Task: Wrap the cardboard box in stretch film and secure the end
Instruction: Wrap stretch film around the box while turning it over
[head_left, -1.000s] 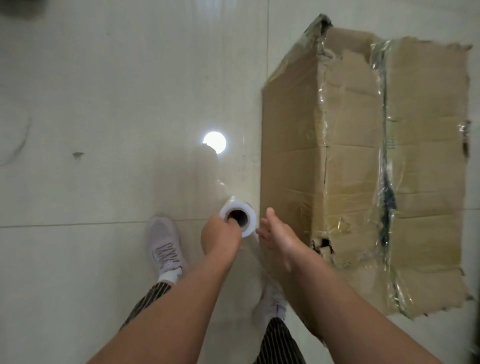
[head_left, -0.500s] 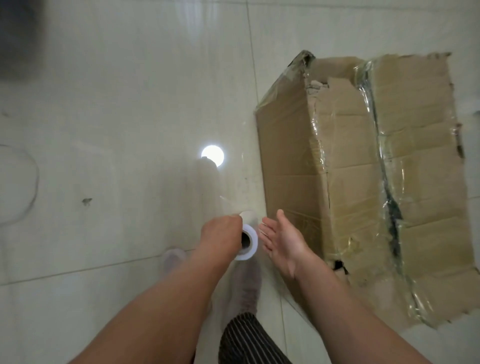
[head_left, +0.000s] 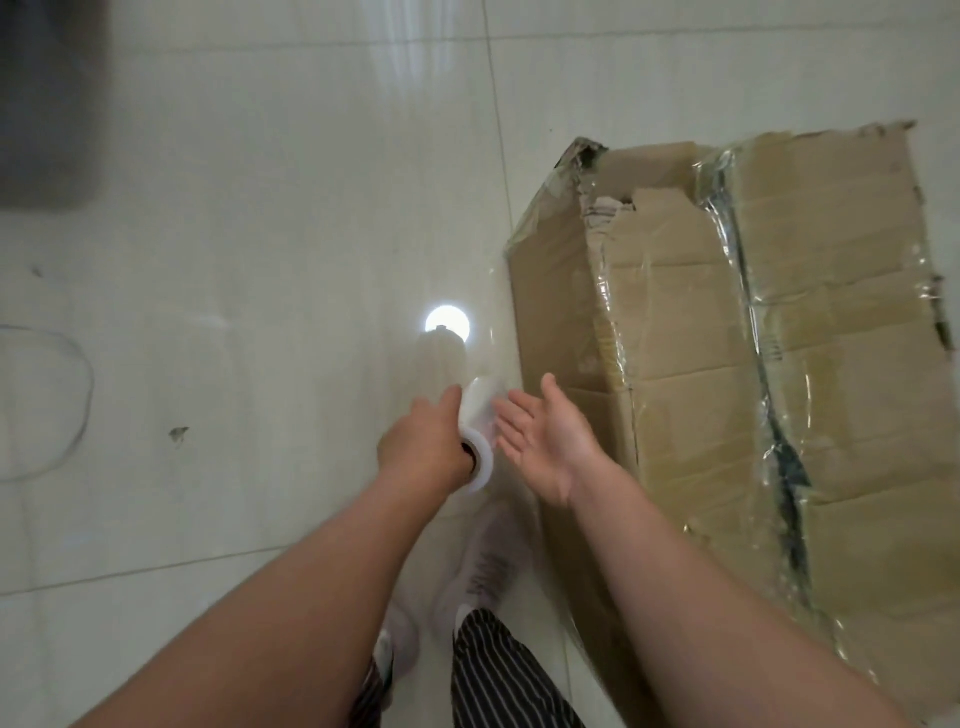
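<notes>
A large worn cardboard box (head_left: 701, 374) stands on the tiled floor at the right, with shiny stretch film over its top and left side. My left hand (head_left: 423, 449) grips a white roll of stretch film (head_left: 478, 436), with fingers in its core, just left of the box's near corner. A clear sheet of film runs from the roll toward the box. My right hand (head_left: 550, 444) is open, palm up and fingers spread, between the roll and the box's left face, touching neither that I can tell.
Glossy pale floor tiles (head_left: 260, 260) spread to the left, with a bright lamp reflection (head_left: 448, 321). My feet in light shoes (head_left: 483, 566) and striped trouser legs are below the hands. A dark blurred shape (head_left: 47, 104) sits at the top left.
The view has shifted so the box sits lower and further right. My left hand turned the roll from end-on to lengthwise. My right hand opened wider, palm up.
</notes>
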